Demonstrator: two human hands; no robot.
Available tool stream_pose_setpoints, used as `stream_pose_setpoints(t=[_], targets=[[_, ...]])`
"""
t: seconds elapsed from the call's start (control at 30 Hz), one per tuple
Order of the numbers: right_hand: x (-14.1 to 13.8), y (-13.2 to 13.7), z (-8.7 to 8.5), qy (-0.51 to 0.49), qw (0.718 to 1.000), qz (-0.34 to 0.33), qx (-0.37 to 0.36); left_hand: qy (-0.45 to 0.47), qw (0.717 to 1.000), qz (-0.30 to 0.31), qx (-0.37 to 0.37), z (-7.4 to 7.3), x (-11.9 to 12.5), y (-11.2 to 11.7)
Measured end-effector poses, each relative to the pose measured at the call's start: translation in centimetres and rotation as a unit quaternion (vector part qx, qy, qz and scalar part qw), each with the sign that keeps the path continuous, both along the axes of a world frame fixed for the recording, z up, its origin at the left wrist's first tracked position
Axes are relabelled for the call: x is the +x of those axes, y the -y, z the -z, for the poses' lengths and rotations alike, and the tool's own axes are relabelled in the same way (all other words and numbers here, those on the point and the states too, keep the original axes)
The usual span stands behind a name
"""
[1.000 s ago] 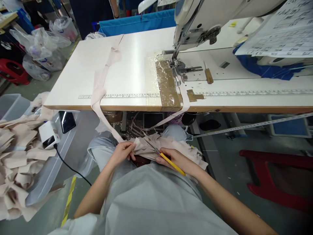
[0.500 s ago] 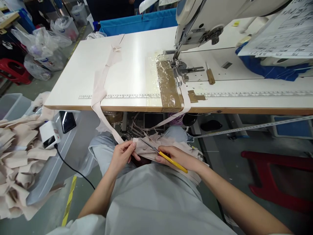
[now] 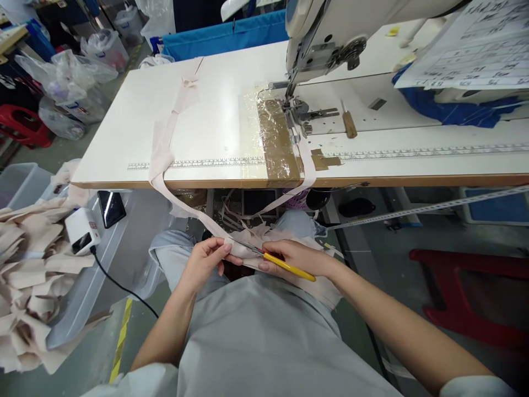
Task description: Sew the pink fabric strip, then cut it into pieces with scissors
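Note:
My left hand (image 3: 210,258) pinches a pale pink fabric strip (image 3: 185,205) above my lap. From there the strip runs up over the table edge on the left. My right hand (image 3: 289,257) grips yellow-handled scissors (image 3: 291,267), whose blades point left and lie at the fabric beside my left fingertips. More pale pink fabric (image 3: 318,281) is bunched on my lap, under and around the right hand. Another strip end (image 3: 307,162) hangs from the presser foot of the sewing machine (image 3: 318,49) and loops down below the table.
The white table (image 3: 206,121) has a ruler along its front edge. A wooden-handled awl (image 3: 349,124) lies right of the needle. At left, a plastic bin (image 3: 119,259) holds cut fabric pieces (image 3: 33,270), a phone (image 3: 111,208) and a white power bank (image 3: 82,230). A red stool (image 3: 467,292) stands at right.
The strip at my left hand now stretches flatter toward the table, and the scissor blades lie closer to my left fingertips. The whole view has shifted slightly.

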State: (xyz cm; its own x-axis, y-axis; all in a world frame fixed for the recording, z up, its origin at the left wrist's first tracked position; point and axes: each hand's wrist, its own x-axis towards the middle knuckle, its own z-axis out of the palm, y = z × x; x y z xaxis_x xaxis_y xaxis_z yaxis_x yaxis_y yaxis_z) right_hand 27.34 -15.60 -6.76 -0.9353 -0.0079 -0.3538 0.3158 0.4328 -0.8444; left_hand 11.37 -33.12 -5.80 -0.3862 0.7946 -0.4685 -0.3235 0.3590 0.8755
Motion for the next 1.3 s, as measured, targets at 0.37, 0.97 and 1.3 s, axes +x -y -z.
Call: stream_pose_setpoints(t=[0.37, 0.97, 1.3], targets=[[-0.4, 0.2, 0.0, 0.003, 0.987, -0.022, 0.156, 0.040, 0.999, -0.003, -0.015, 1.3, -0.4, 0.5], [-0.9, 1.3, 0.2, -0.035, 0.968, -0.005, 0.247, 0.052, 0.998, 0.003, -0.017, 1.7, -0.6, 0.9], [-1.3, 2.5, 1.1, -0.086, 0.988, 0.106, 0.075, 0.092, 0.995, 0.028, -0.024, 1.7, 1.1, -0.1]])
